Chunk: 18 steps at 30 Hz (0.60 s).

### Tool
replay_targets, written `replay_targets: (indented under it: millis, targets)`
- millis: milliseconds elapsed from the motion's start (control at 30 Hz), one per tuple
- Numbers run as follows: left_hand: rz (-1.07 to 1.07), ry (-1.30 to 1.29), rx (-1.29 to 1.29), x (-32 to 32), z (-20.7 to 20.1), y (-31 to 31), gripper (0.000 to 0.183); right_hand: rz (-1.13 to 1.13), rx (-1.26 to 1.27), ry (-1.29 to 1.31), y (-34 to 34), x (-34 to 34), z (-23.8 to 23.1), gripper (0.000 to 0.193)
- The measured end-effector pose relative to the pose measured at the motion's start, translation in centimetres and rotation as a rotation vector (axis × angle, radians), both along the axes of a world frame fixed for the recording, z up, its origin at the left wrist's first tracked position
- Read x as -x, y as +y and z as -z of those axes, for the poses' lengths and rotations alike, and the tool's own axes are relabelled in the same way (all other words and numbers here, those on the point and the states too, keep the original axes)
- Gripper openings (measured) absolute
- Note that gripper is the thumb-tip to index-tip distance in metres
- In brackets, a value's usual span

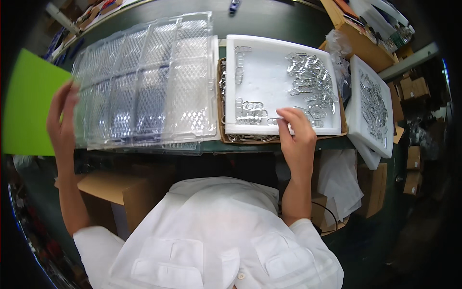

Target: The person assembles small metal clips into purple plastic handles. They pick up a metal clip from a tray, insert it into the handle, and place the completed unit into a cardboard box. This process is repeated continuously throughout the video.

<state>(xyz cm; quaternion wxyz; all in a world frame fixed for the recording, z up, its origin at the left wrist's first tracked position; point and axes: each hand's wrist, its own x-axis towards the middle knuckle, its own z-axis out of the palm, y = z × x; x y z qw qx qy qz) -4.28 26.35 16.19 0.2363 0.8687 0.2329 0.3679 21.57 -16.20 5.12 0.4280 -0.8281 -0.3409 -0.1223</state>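
My right hand (299, 135) is over the near edge of a white foam tray (264, 129), thumb and forefinger curled together at a small shiny metal piece (273, 121). More such slotted metal pieces lie heaped on the tray's right side (313, 79), with a few in short rows along its left side (250, 110). My left hand (62, 115) is raised at the left edge of a clear plastic compartment tray (185, 91), in front of a bright green sheet (29, 103). Its fingers are smeared by motion, so I cannot tell whether it grips either one.
Under the foam tray is a cardboard box (222, 130) of metal pieces. Another foam tray (357, 106) of metal pieces leans at the right. A wooden shelf box (358, 41) stands behind it. Cardboard boxes (113, 187) sit below the green table edge.
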Motion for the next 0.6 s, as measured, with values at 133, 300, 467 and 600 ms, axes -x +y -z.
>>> replay_targets:
  millis: [133,300,467,600]
  targets:
    - [-0.448,-0.068,0.192,20.5,8.2,-2.1,0.022,-0.137,0.270,-0.070,4.2,-3.0,0.8,0.019]
    - [-0.774,0.121,0.434,29.7,21.7,-16.0,0.017,-0.421,0.386,-0.045,6.0,-4.5,0.7,0.018]
    - [-0.603,0.425,0.369,28.2,28.9,-26.6,0.022,-0.352,0.509,-0.006,5.4,-5.3,-0.2,0.019]
    - [-0.664,0.390,0.690,29.6,29.2,-25.5,0.024,-0.266,0.413,0.077,3.7,-7.7,1.1,0.025]
